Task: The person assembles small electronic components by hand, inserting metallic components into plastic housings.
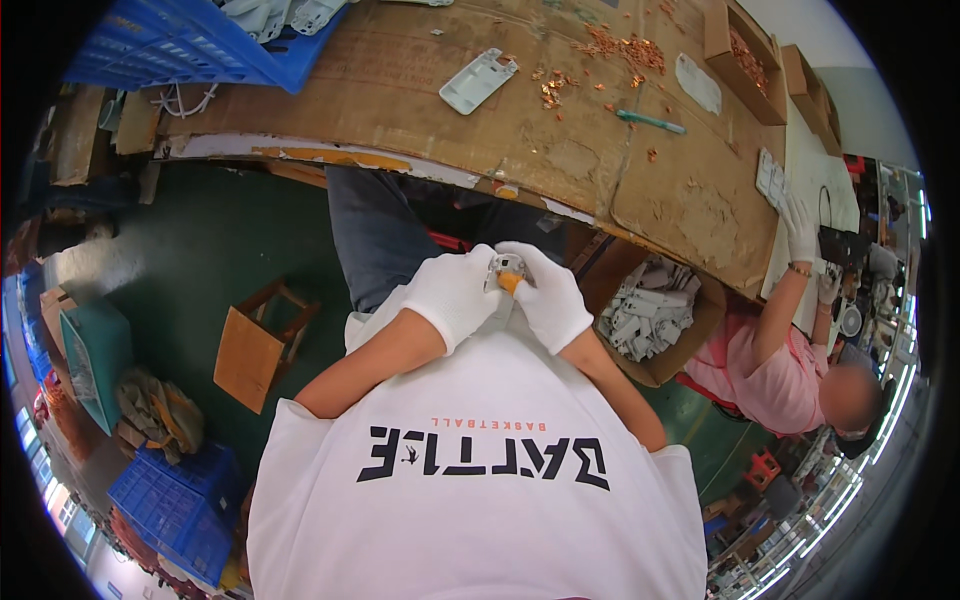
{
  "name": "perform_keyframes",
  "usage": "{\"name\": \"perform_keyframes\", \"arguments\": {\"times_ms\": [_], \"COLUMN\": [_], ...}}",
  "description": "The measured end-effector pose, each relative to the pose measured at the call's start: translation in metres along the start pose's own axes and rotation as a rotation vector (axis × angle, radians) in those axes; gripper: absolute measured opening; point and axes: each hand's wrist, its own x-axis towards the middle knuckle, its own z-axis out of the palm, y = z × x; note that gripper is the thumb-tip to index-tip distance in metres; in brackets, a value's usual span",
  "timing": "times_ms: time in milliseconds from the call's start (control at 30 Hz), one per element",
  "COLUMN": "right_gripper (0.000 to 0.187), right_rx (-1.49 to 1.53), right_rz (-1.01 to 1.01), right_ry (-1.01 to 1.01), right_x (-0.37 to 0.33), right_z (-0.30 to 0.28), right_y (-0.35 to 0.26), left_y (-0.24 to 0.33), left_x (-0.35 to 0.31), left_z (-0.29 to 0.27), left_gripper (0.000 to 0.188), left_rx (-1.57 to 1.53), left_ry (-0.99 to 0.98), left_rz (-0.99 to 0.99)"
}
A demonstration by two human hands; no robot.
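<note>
In front of my chest, my left hand [458,292] and my right hand [548,296], both in white gloves, hold a small grey-and-white part [508,264] between them. A dark square spot shows on its face. Fingers of both hands are closed around it, and they hide much of its sides. An orange-yellow piece [510,282] sits at my right thumb; whether it covers the thumb or belongs to the part, I cannot tell. Beyond my hands, a white plastic housing [478,82] lies on the cardboard-covered table [400,110].
Small copper-coloured pieces [630,48] and a green pen [650,122] lie on the table. A carton [655,372] of white plastic parts stands right of my hands. A blue crate [190,45] is at far left, a wooden stool [250,355] at left. A co-worker [770,340] sits at right.
</note>
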Motion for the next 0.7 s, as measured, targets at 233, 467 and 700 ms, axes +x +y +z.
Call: {"name": "perform_keyframes", "arguments": {"times_ms": [233,467,700], "right_gripper": [0.012,0.013,0.028], "right_rx": [0.161,-0.118,-0.121], "right_rz": [-0.031,-0.038,-0.111], "right_ry": [0.096,0.092,0.145], "right_x": [-0.001,-0.010,-0.017], "right_z": [-0.006,-0.007,-0.003], "right_y": [-0.009,-0.018,-0.009], "left_y": [0.001,0.000,-0.004], "left_x": [-0.013,-0.004,0.012], "left_z": [-0.011,-0.002,0.007], "left_gripper": [0.028,0.014,0.008], "left_rx": [-0.208,-0.098,-0.179], "left_ry": [0.067,-0.003,0.175], "left_rz": [0.158,0.120,0.222]}}
